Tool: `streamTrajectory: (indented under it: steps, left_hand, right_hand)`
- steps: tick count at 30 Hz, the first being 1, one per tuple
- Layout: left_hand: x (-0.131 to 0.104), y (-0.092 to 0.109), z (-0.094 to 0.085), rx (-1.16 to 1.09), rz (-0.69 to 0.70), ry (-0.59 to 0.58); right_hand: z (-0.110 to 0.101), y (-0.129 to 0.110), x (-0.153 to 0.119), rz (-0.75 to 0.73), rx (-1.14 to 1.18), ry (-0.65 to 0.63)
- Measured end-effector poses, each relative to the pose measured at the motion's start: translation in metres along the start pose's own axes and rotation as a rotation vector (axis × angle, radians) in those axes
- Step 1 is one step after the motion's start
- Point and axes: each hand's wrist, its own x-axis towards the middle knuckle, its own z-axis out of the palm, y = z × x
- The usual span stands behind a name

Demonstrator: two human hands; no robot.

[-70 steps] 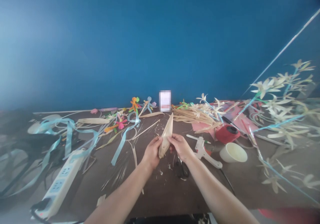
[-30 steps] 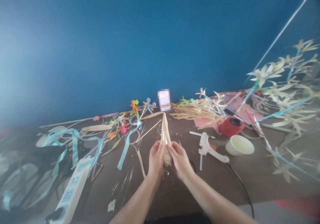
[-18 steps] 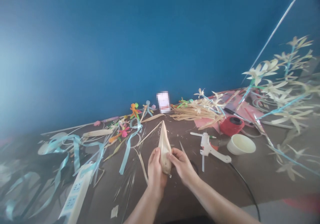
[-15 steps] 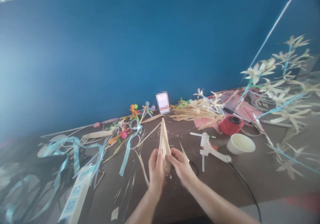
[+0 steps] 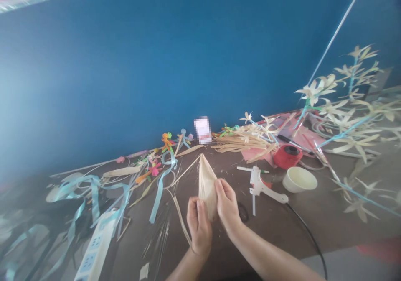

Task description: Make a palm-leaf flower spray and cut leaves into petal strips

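Observation:
A pale, pointed husk-like piece (image 5: 207,185) stands between my hands, its tip pointing away from me and its folds spread wide. My left hand (image 5: 199,222) pinches its lower left edge. On the right edge, higher up, my right hand (image 5: 227,201) grips it between thumb and fingers. Just right of my right hand, dark scissor handles (image 5: 243,212) show on the table; the blades are hidden. Farther right lies a white glue gun (image 5: 260,185) with a black cable.
Beside the glue gun are a white cup (image 5: 300,180) and a red roll (image 5: 287,156). Pale husk flowers (image 5: 316,90) rise at the right. Blue ribbon (image 5: 81,185) and a power strip (image 5: 95,243) lie left. Dried strips (image 5: 241,142) lie along the blue wall.
The pale piece has been spread wider and turned to show its broad face. My right hand has moved up its right edge, my left hand slightly down. The scissor blades are now covered.

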Motion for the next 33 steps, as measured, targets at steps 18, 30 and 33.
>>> streamTrajectory:
  steps: [18,30,33]
  left_hand:
    - [0.031,0.021,0.011,-0.003,0.007,-0.033]
    - [0.026,0.032,0.003,0.363,0.238,-0.164]
    - [0.028,0.031,0.000,0.395,0.206,-0.226]
  right_hand:
    - [-0.016,-0.012,-0.008,-0.200,-0.305,-0.146]
    - [-0.010,-0.027,0.012,-0.223,-0.367,-0.177]
    - [-0.014,-0.026,0.014,-0.186,-0.280,-0.182]
